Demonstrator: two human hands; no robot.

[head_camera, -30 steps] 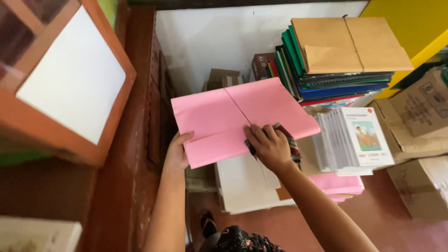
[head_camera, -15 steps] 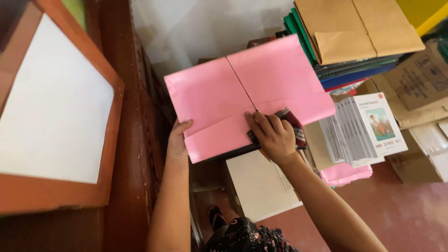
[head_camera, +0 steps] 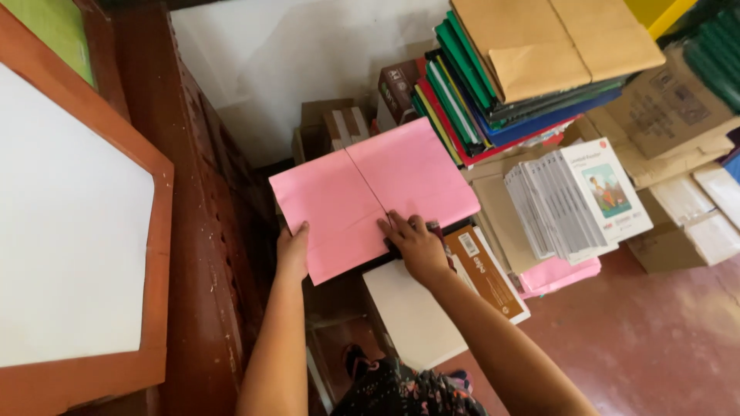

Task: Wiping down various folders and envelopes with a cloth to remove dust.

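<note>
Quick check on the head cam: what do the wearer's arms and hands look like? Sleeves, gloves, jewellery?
Both arms are bare up to the frame edge, with no sleeves in view. The left hand and right hand wear no gloves, and no rings, watch or bracelets show. Below the arms, dark clothing with a small floral print is visible.

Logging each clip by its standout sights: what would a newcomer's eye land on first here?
The pink paper stack at centre, creased down its middle, held at its near edge by the left hand and pressed by the right hand. Behind it to the right rises a pile of coloured folders topped by brown envelopes; a wood-framed white board fills the left.
</note>
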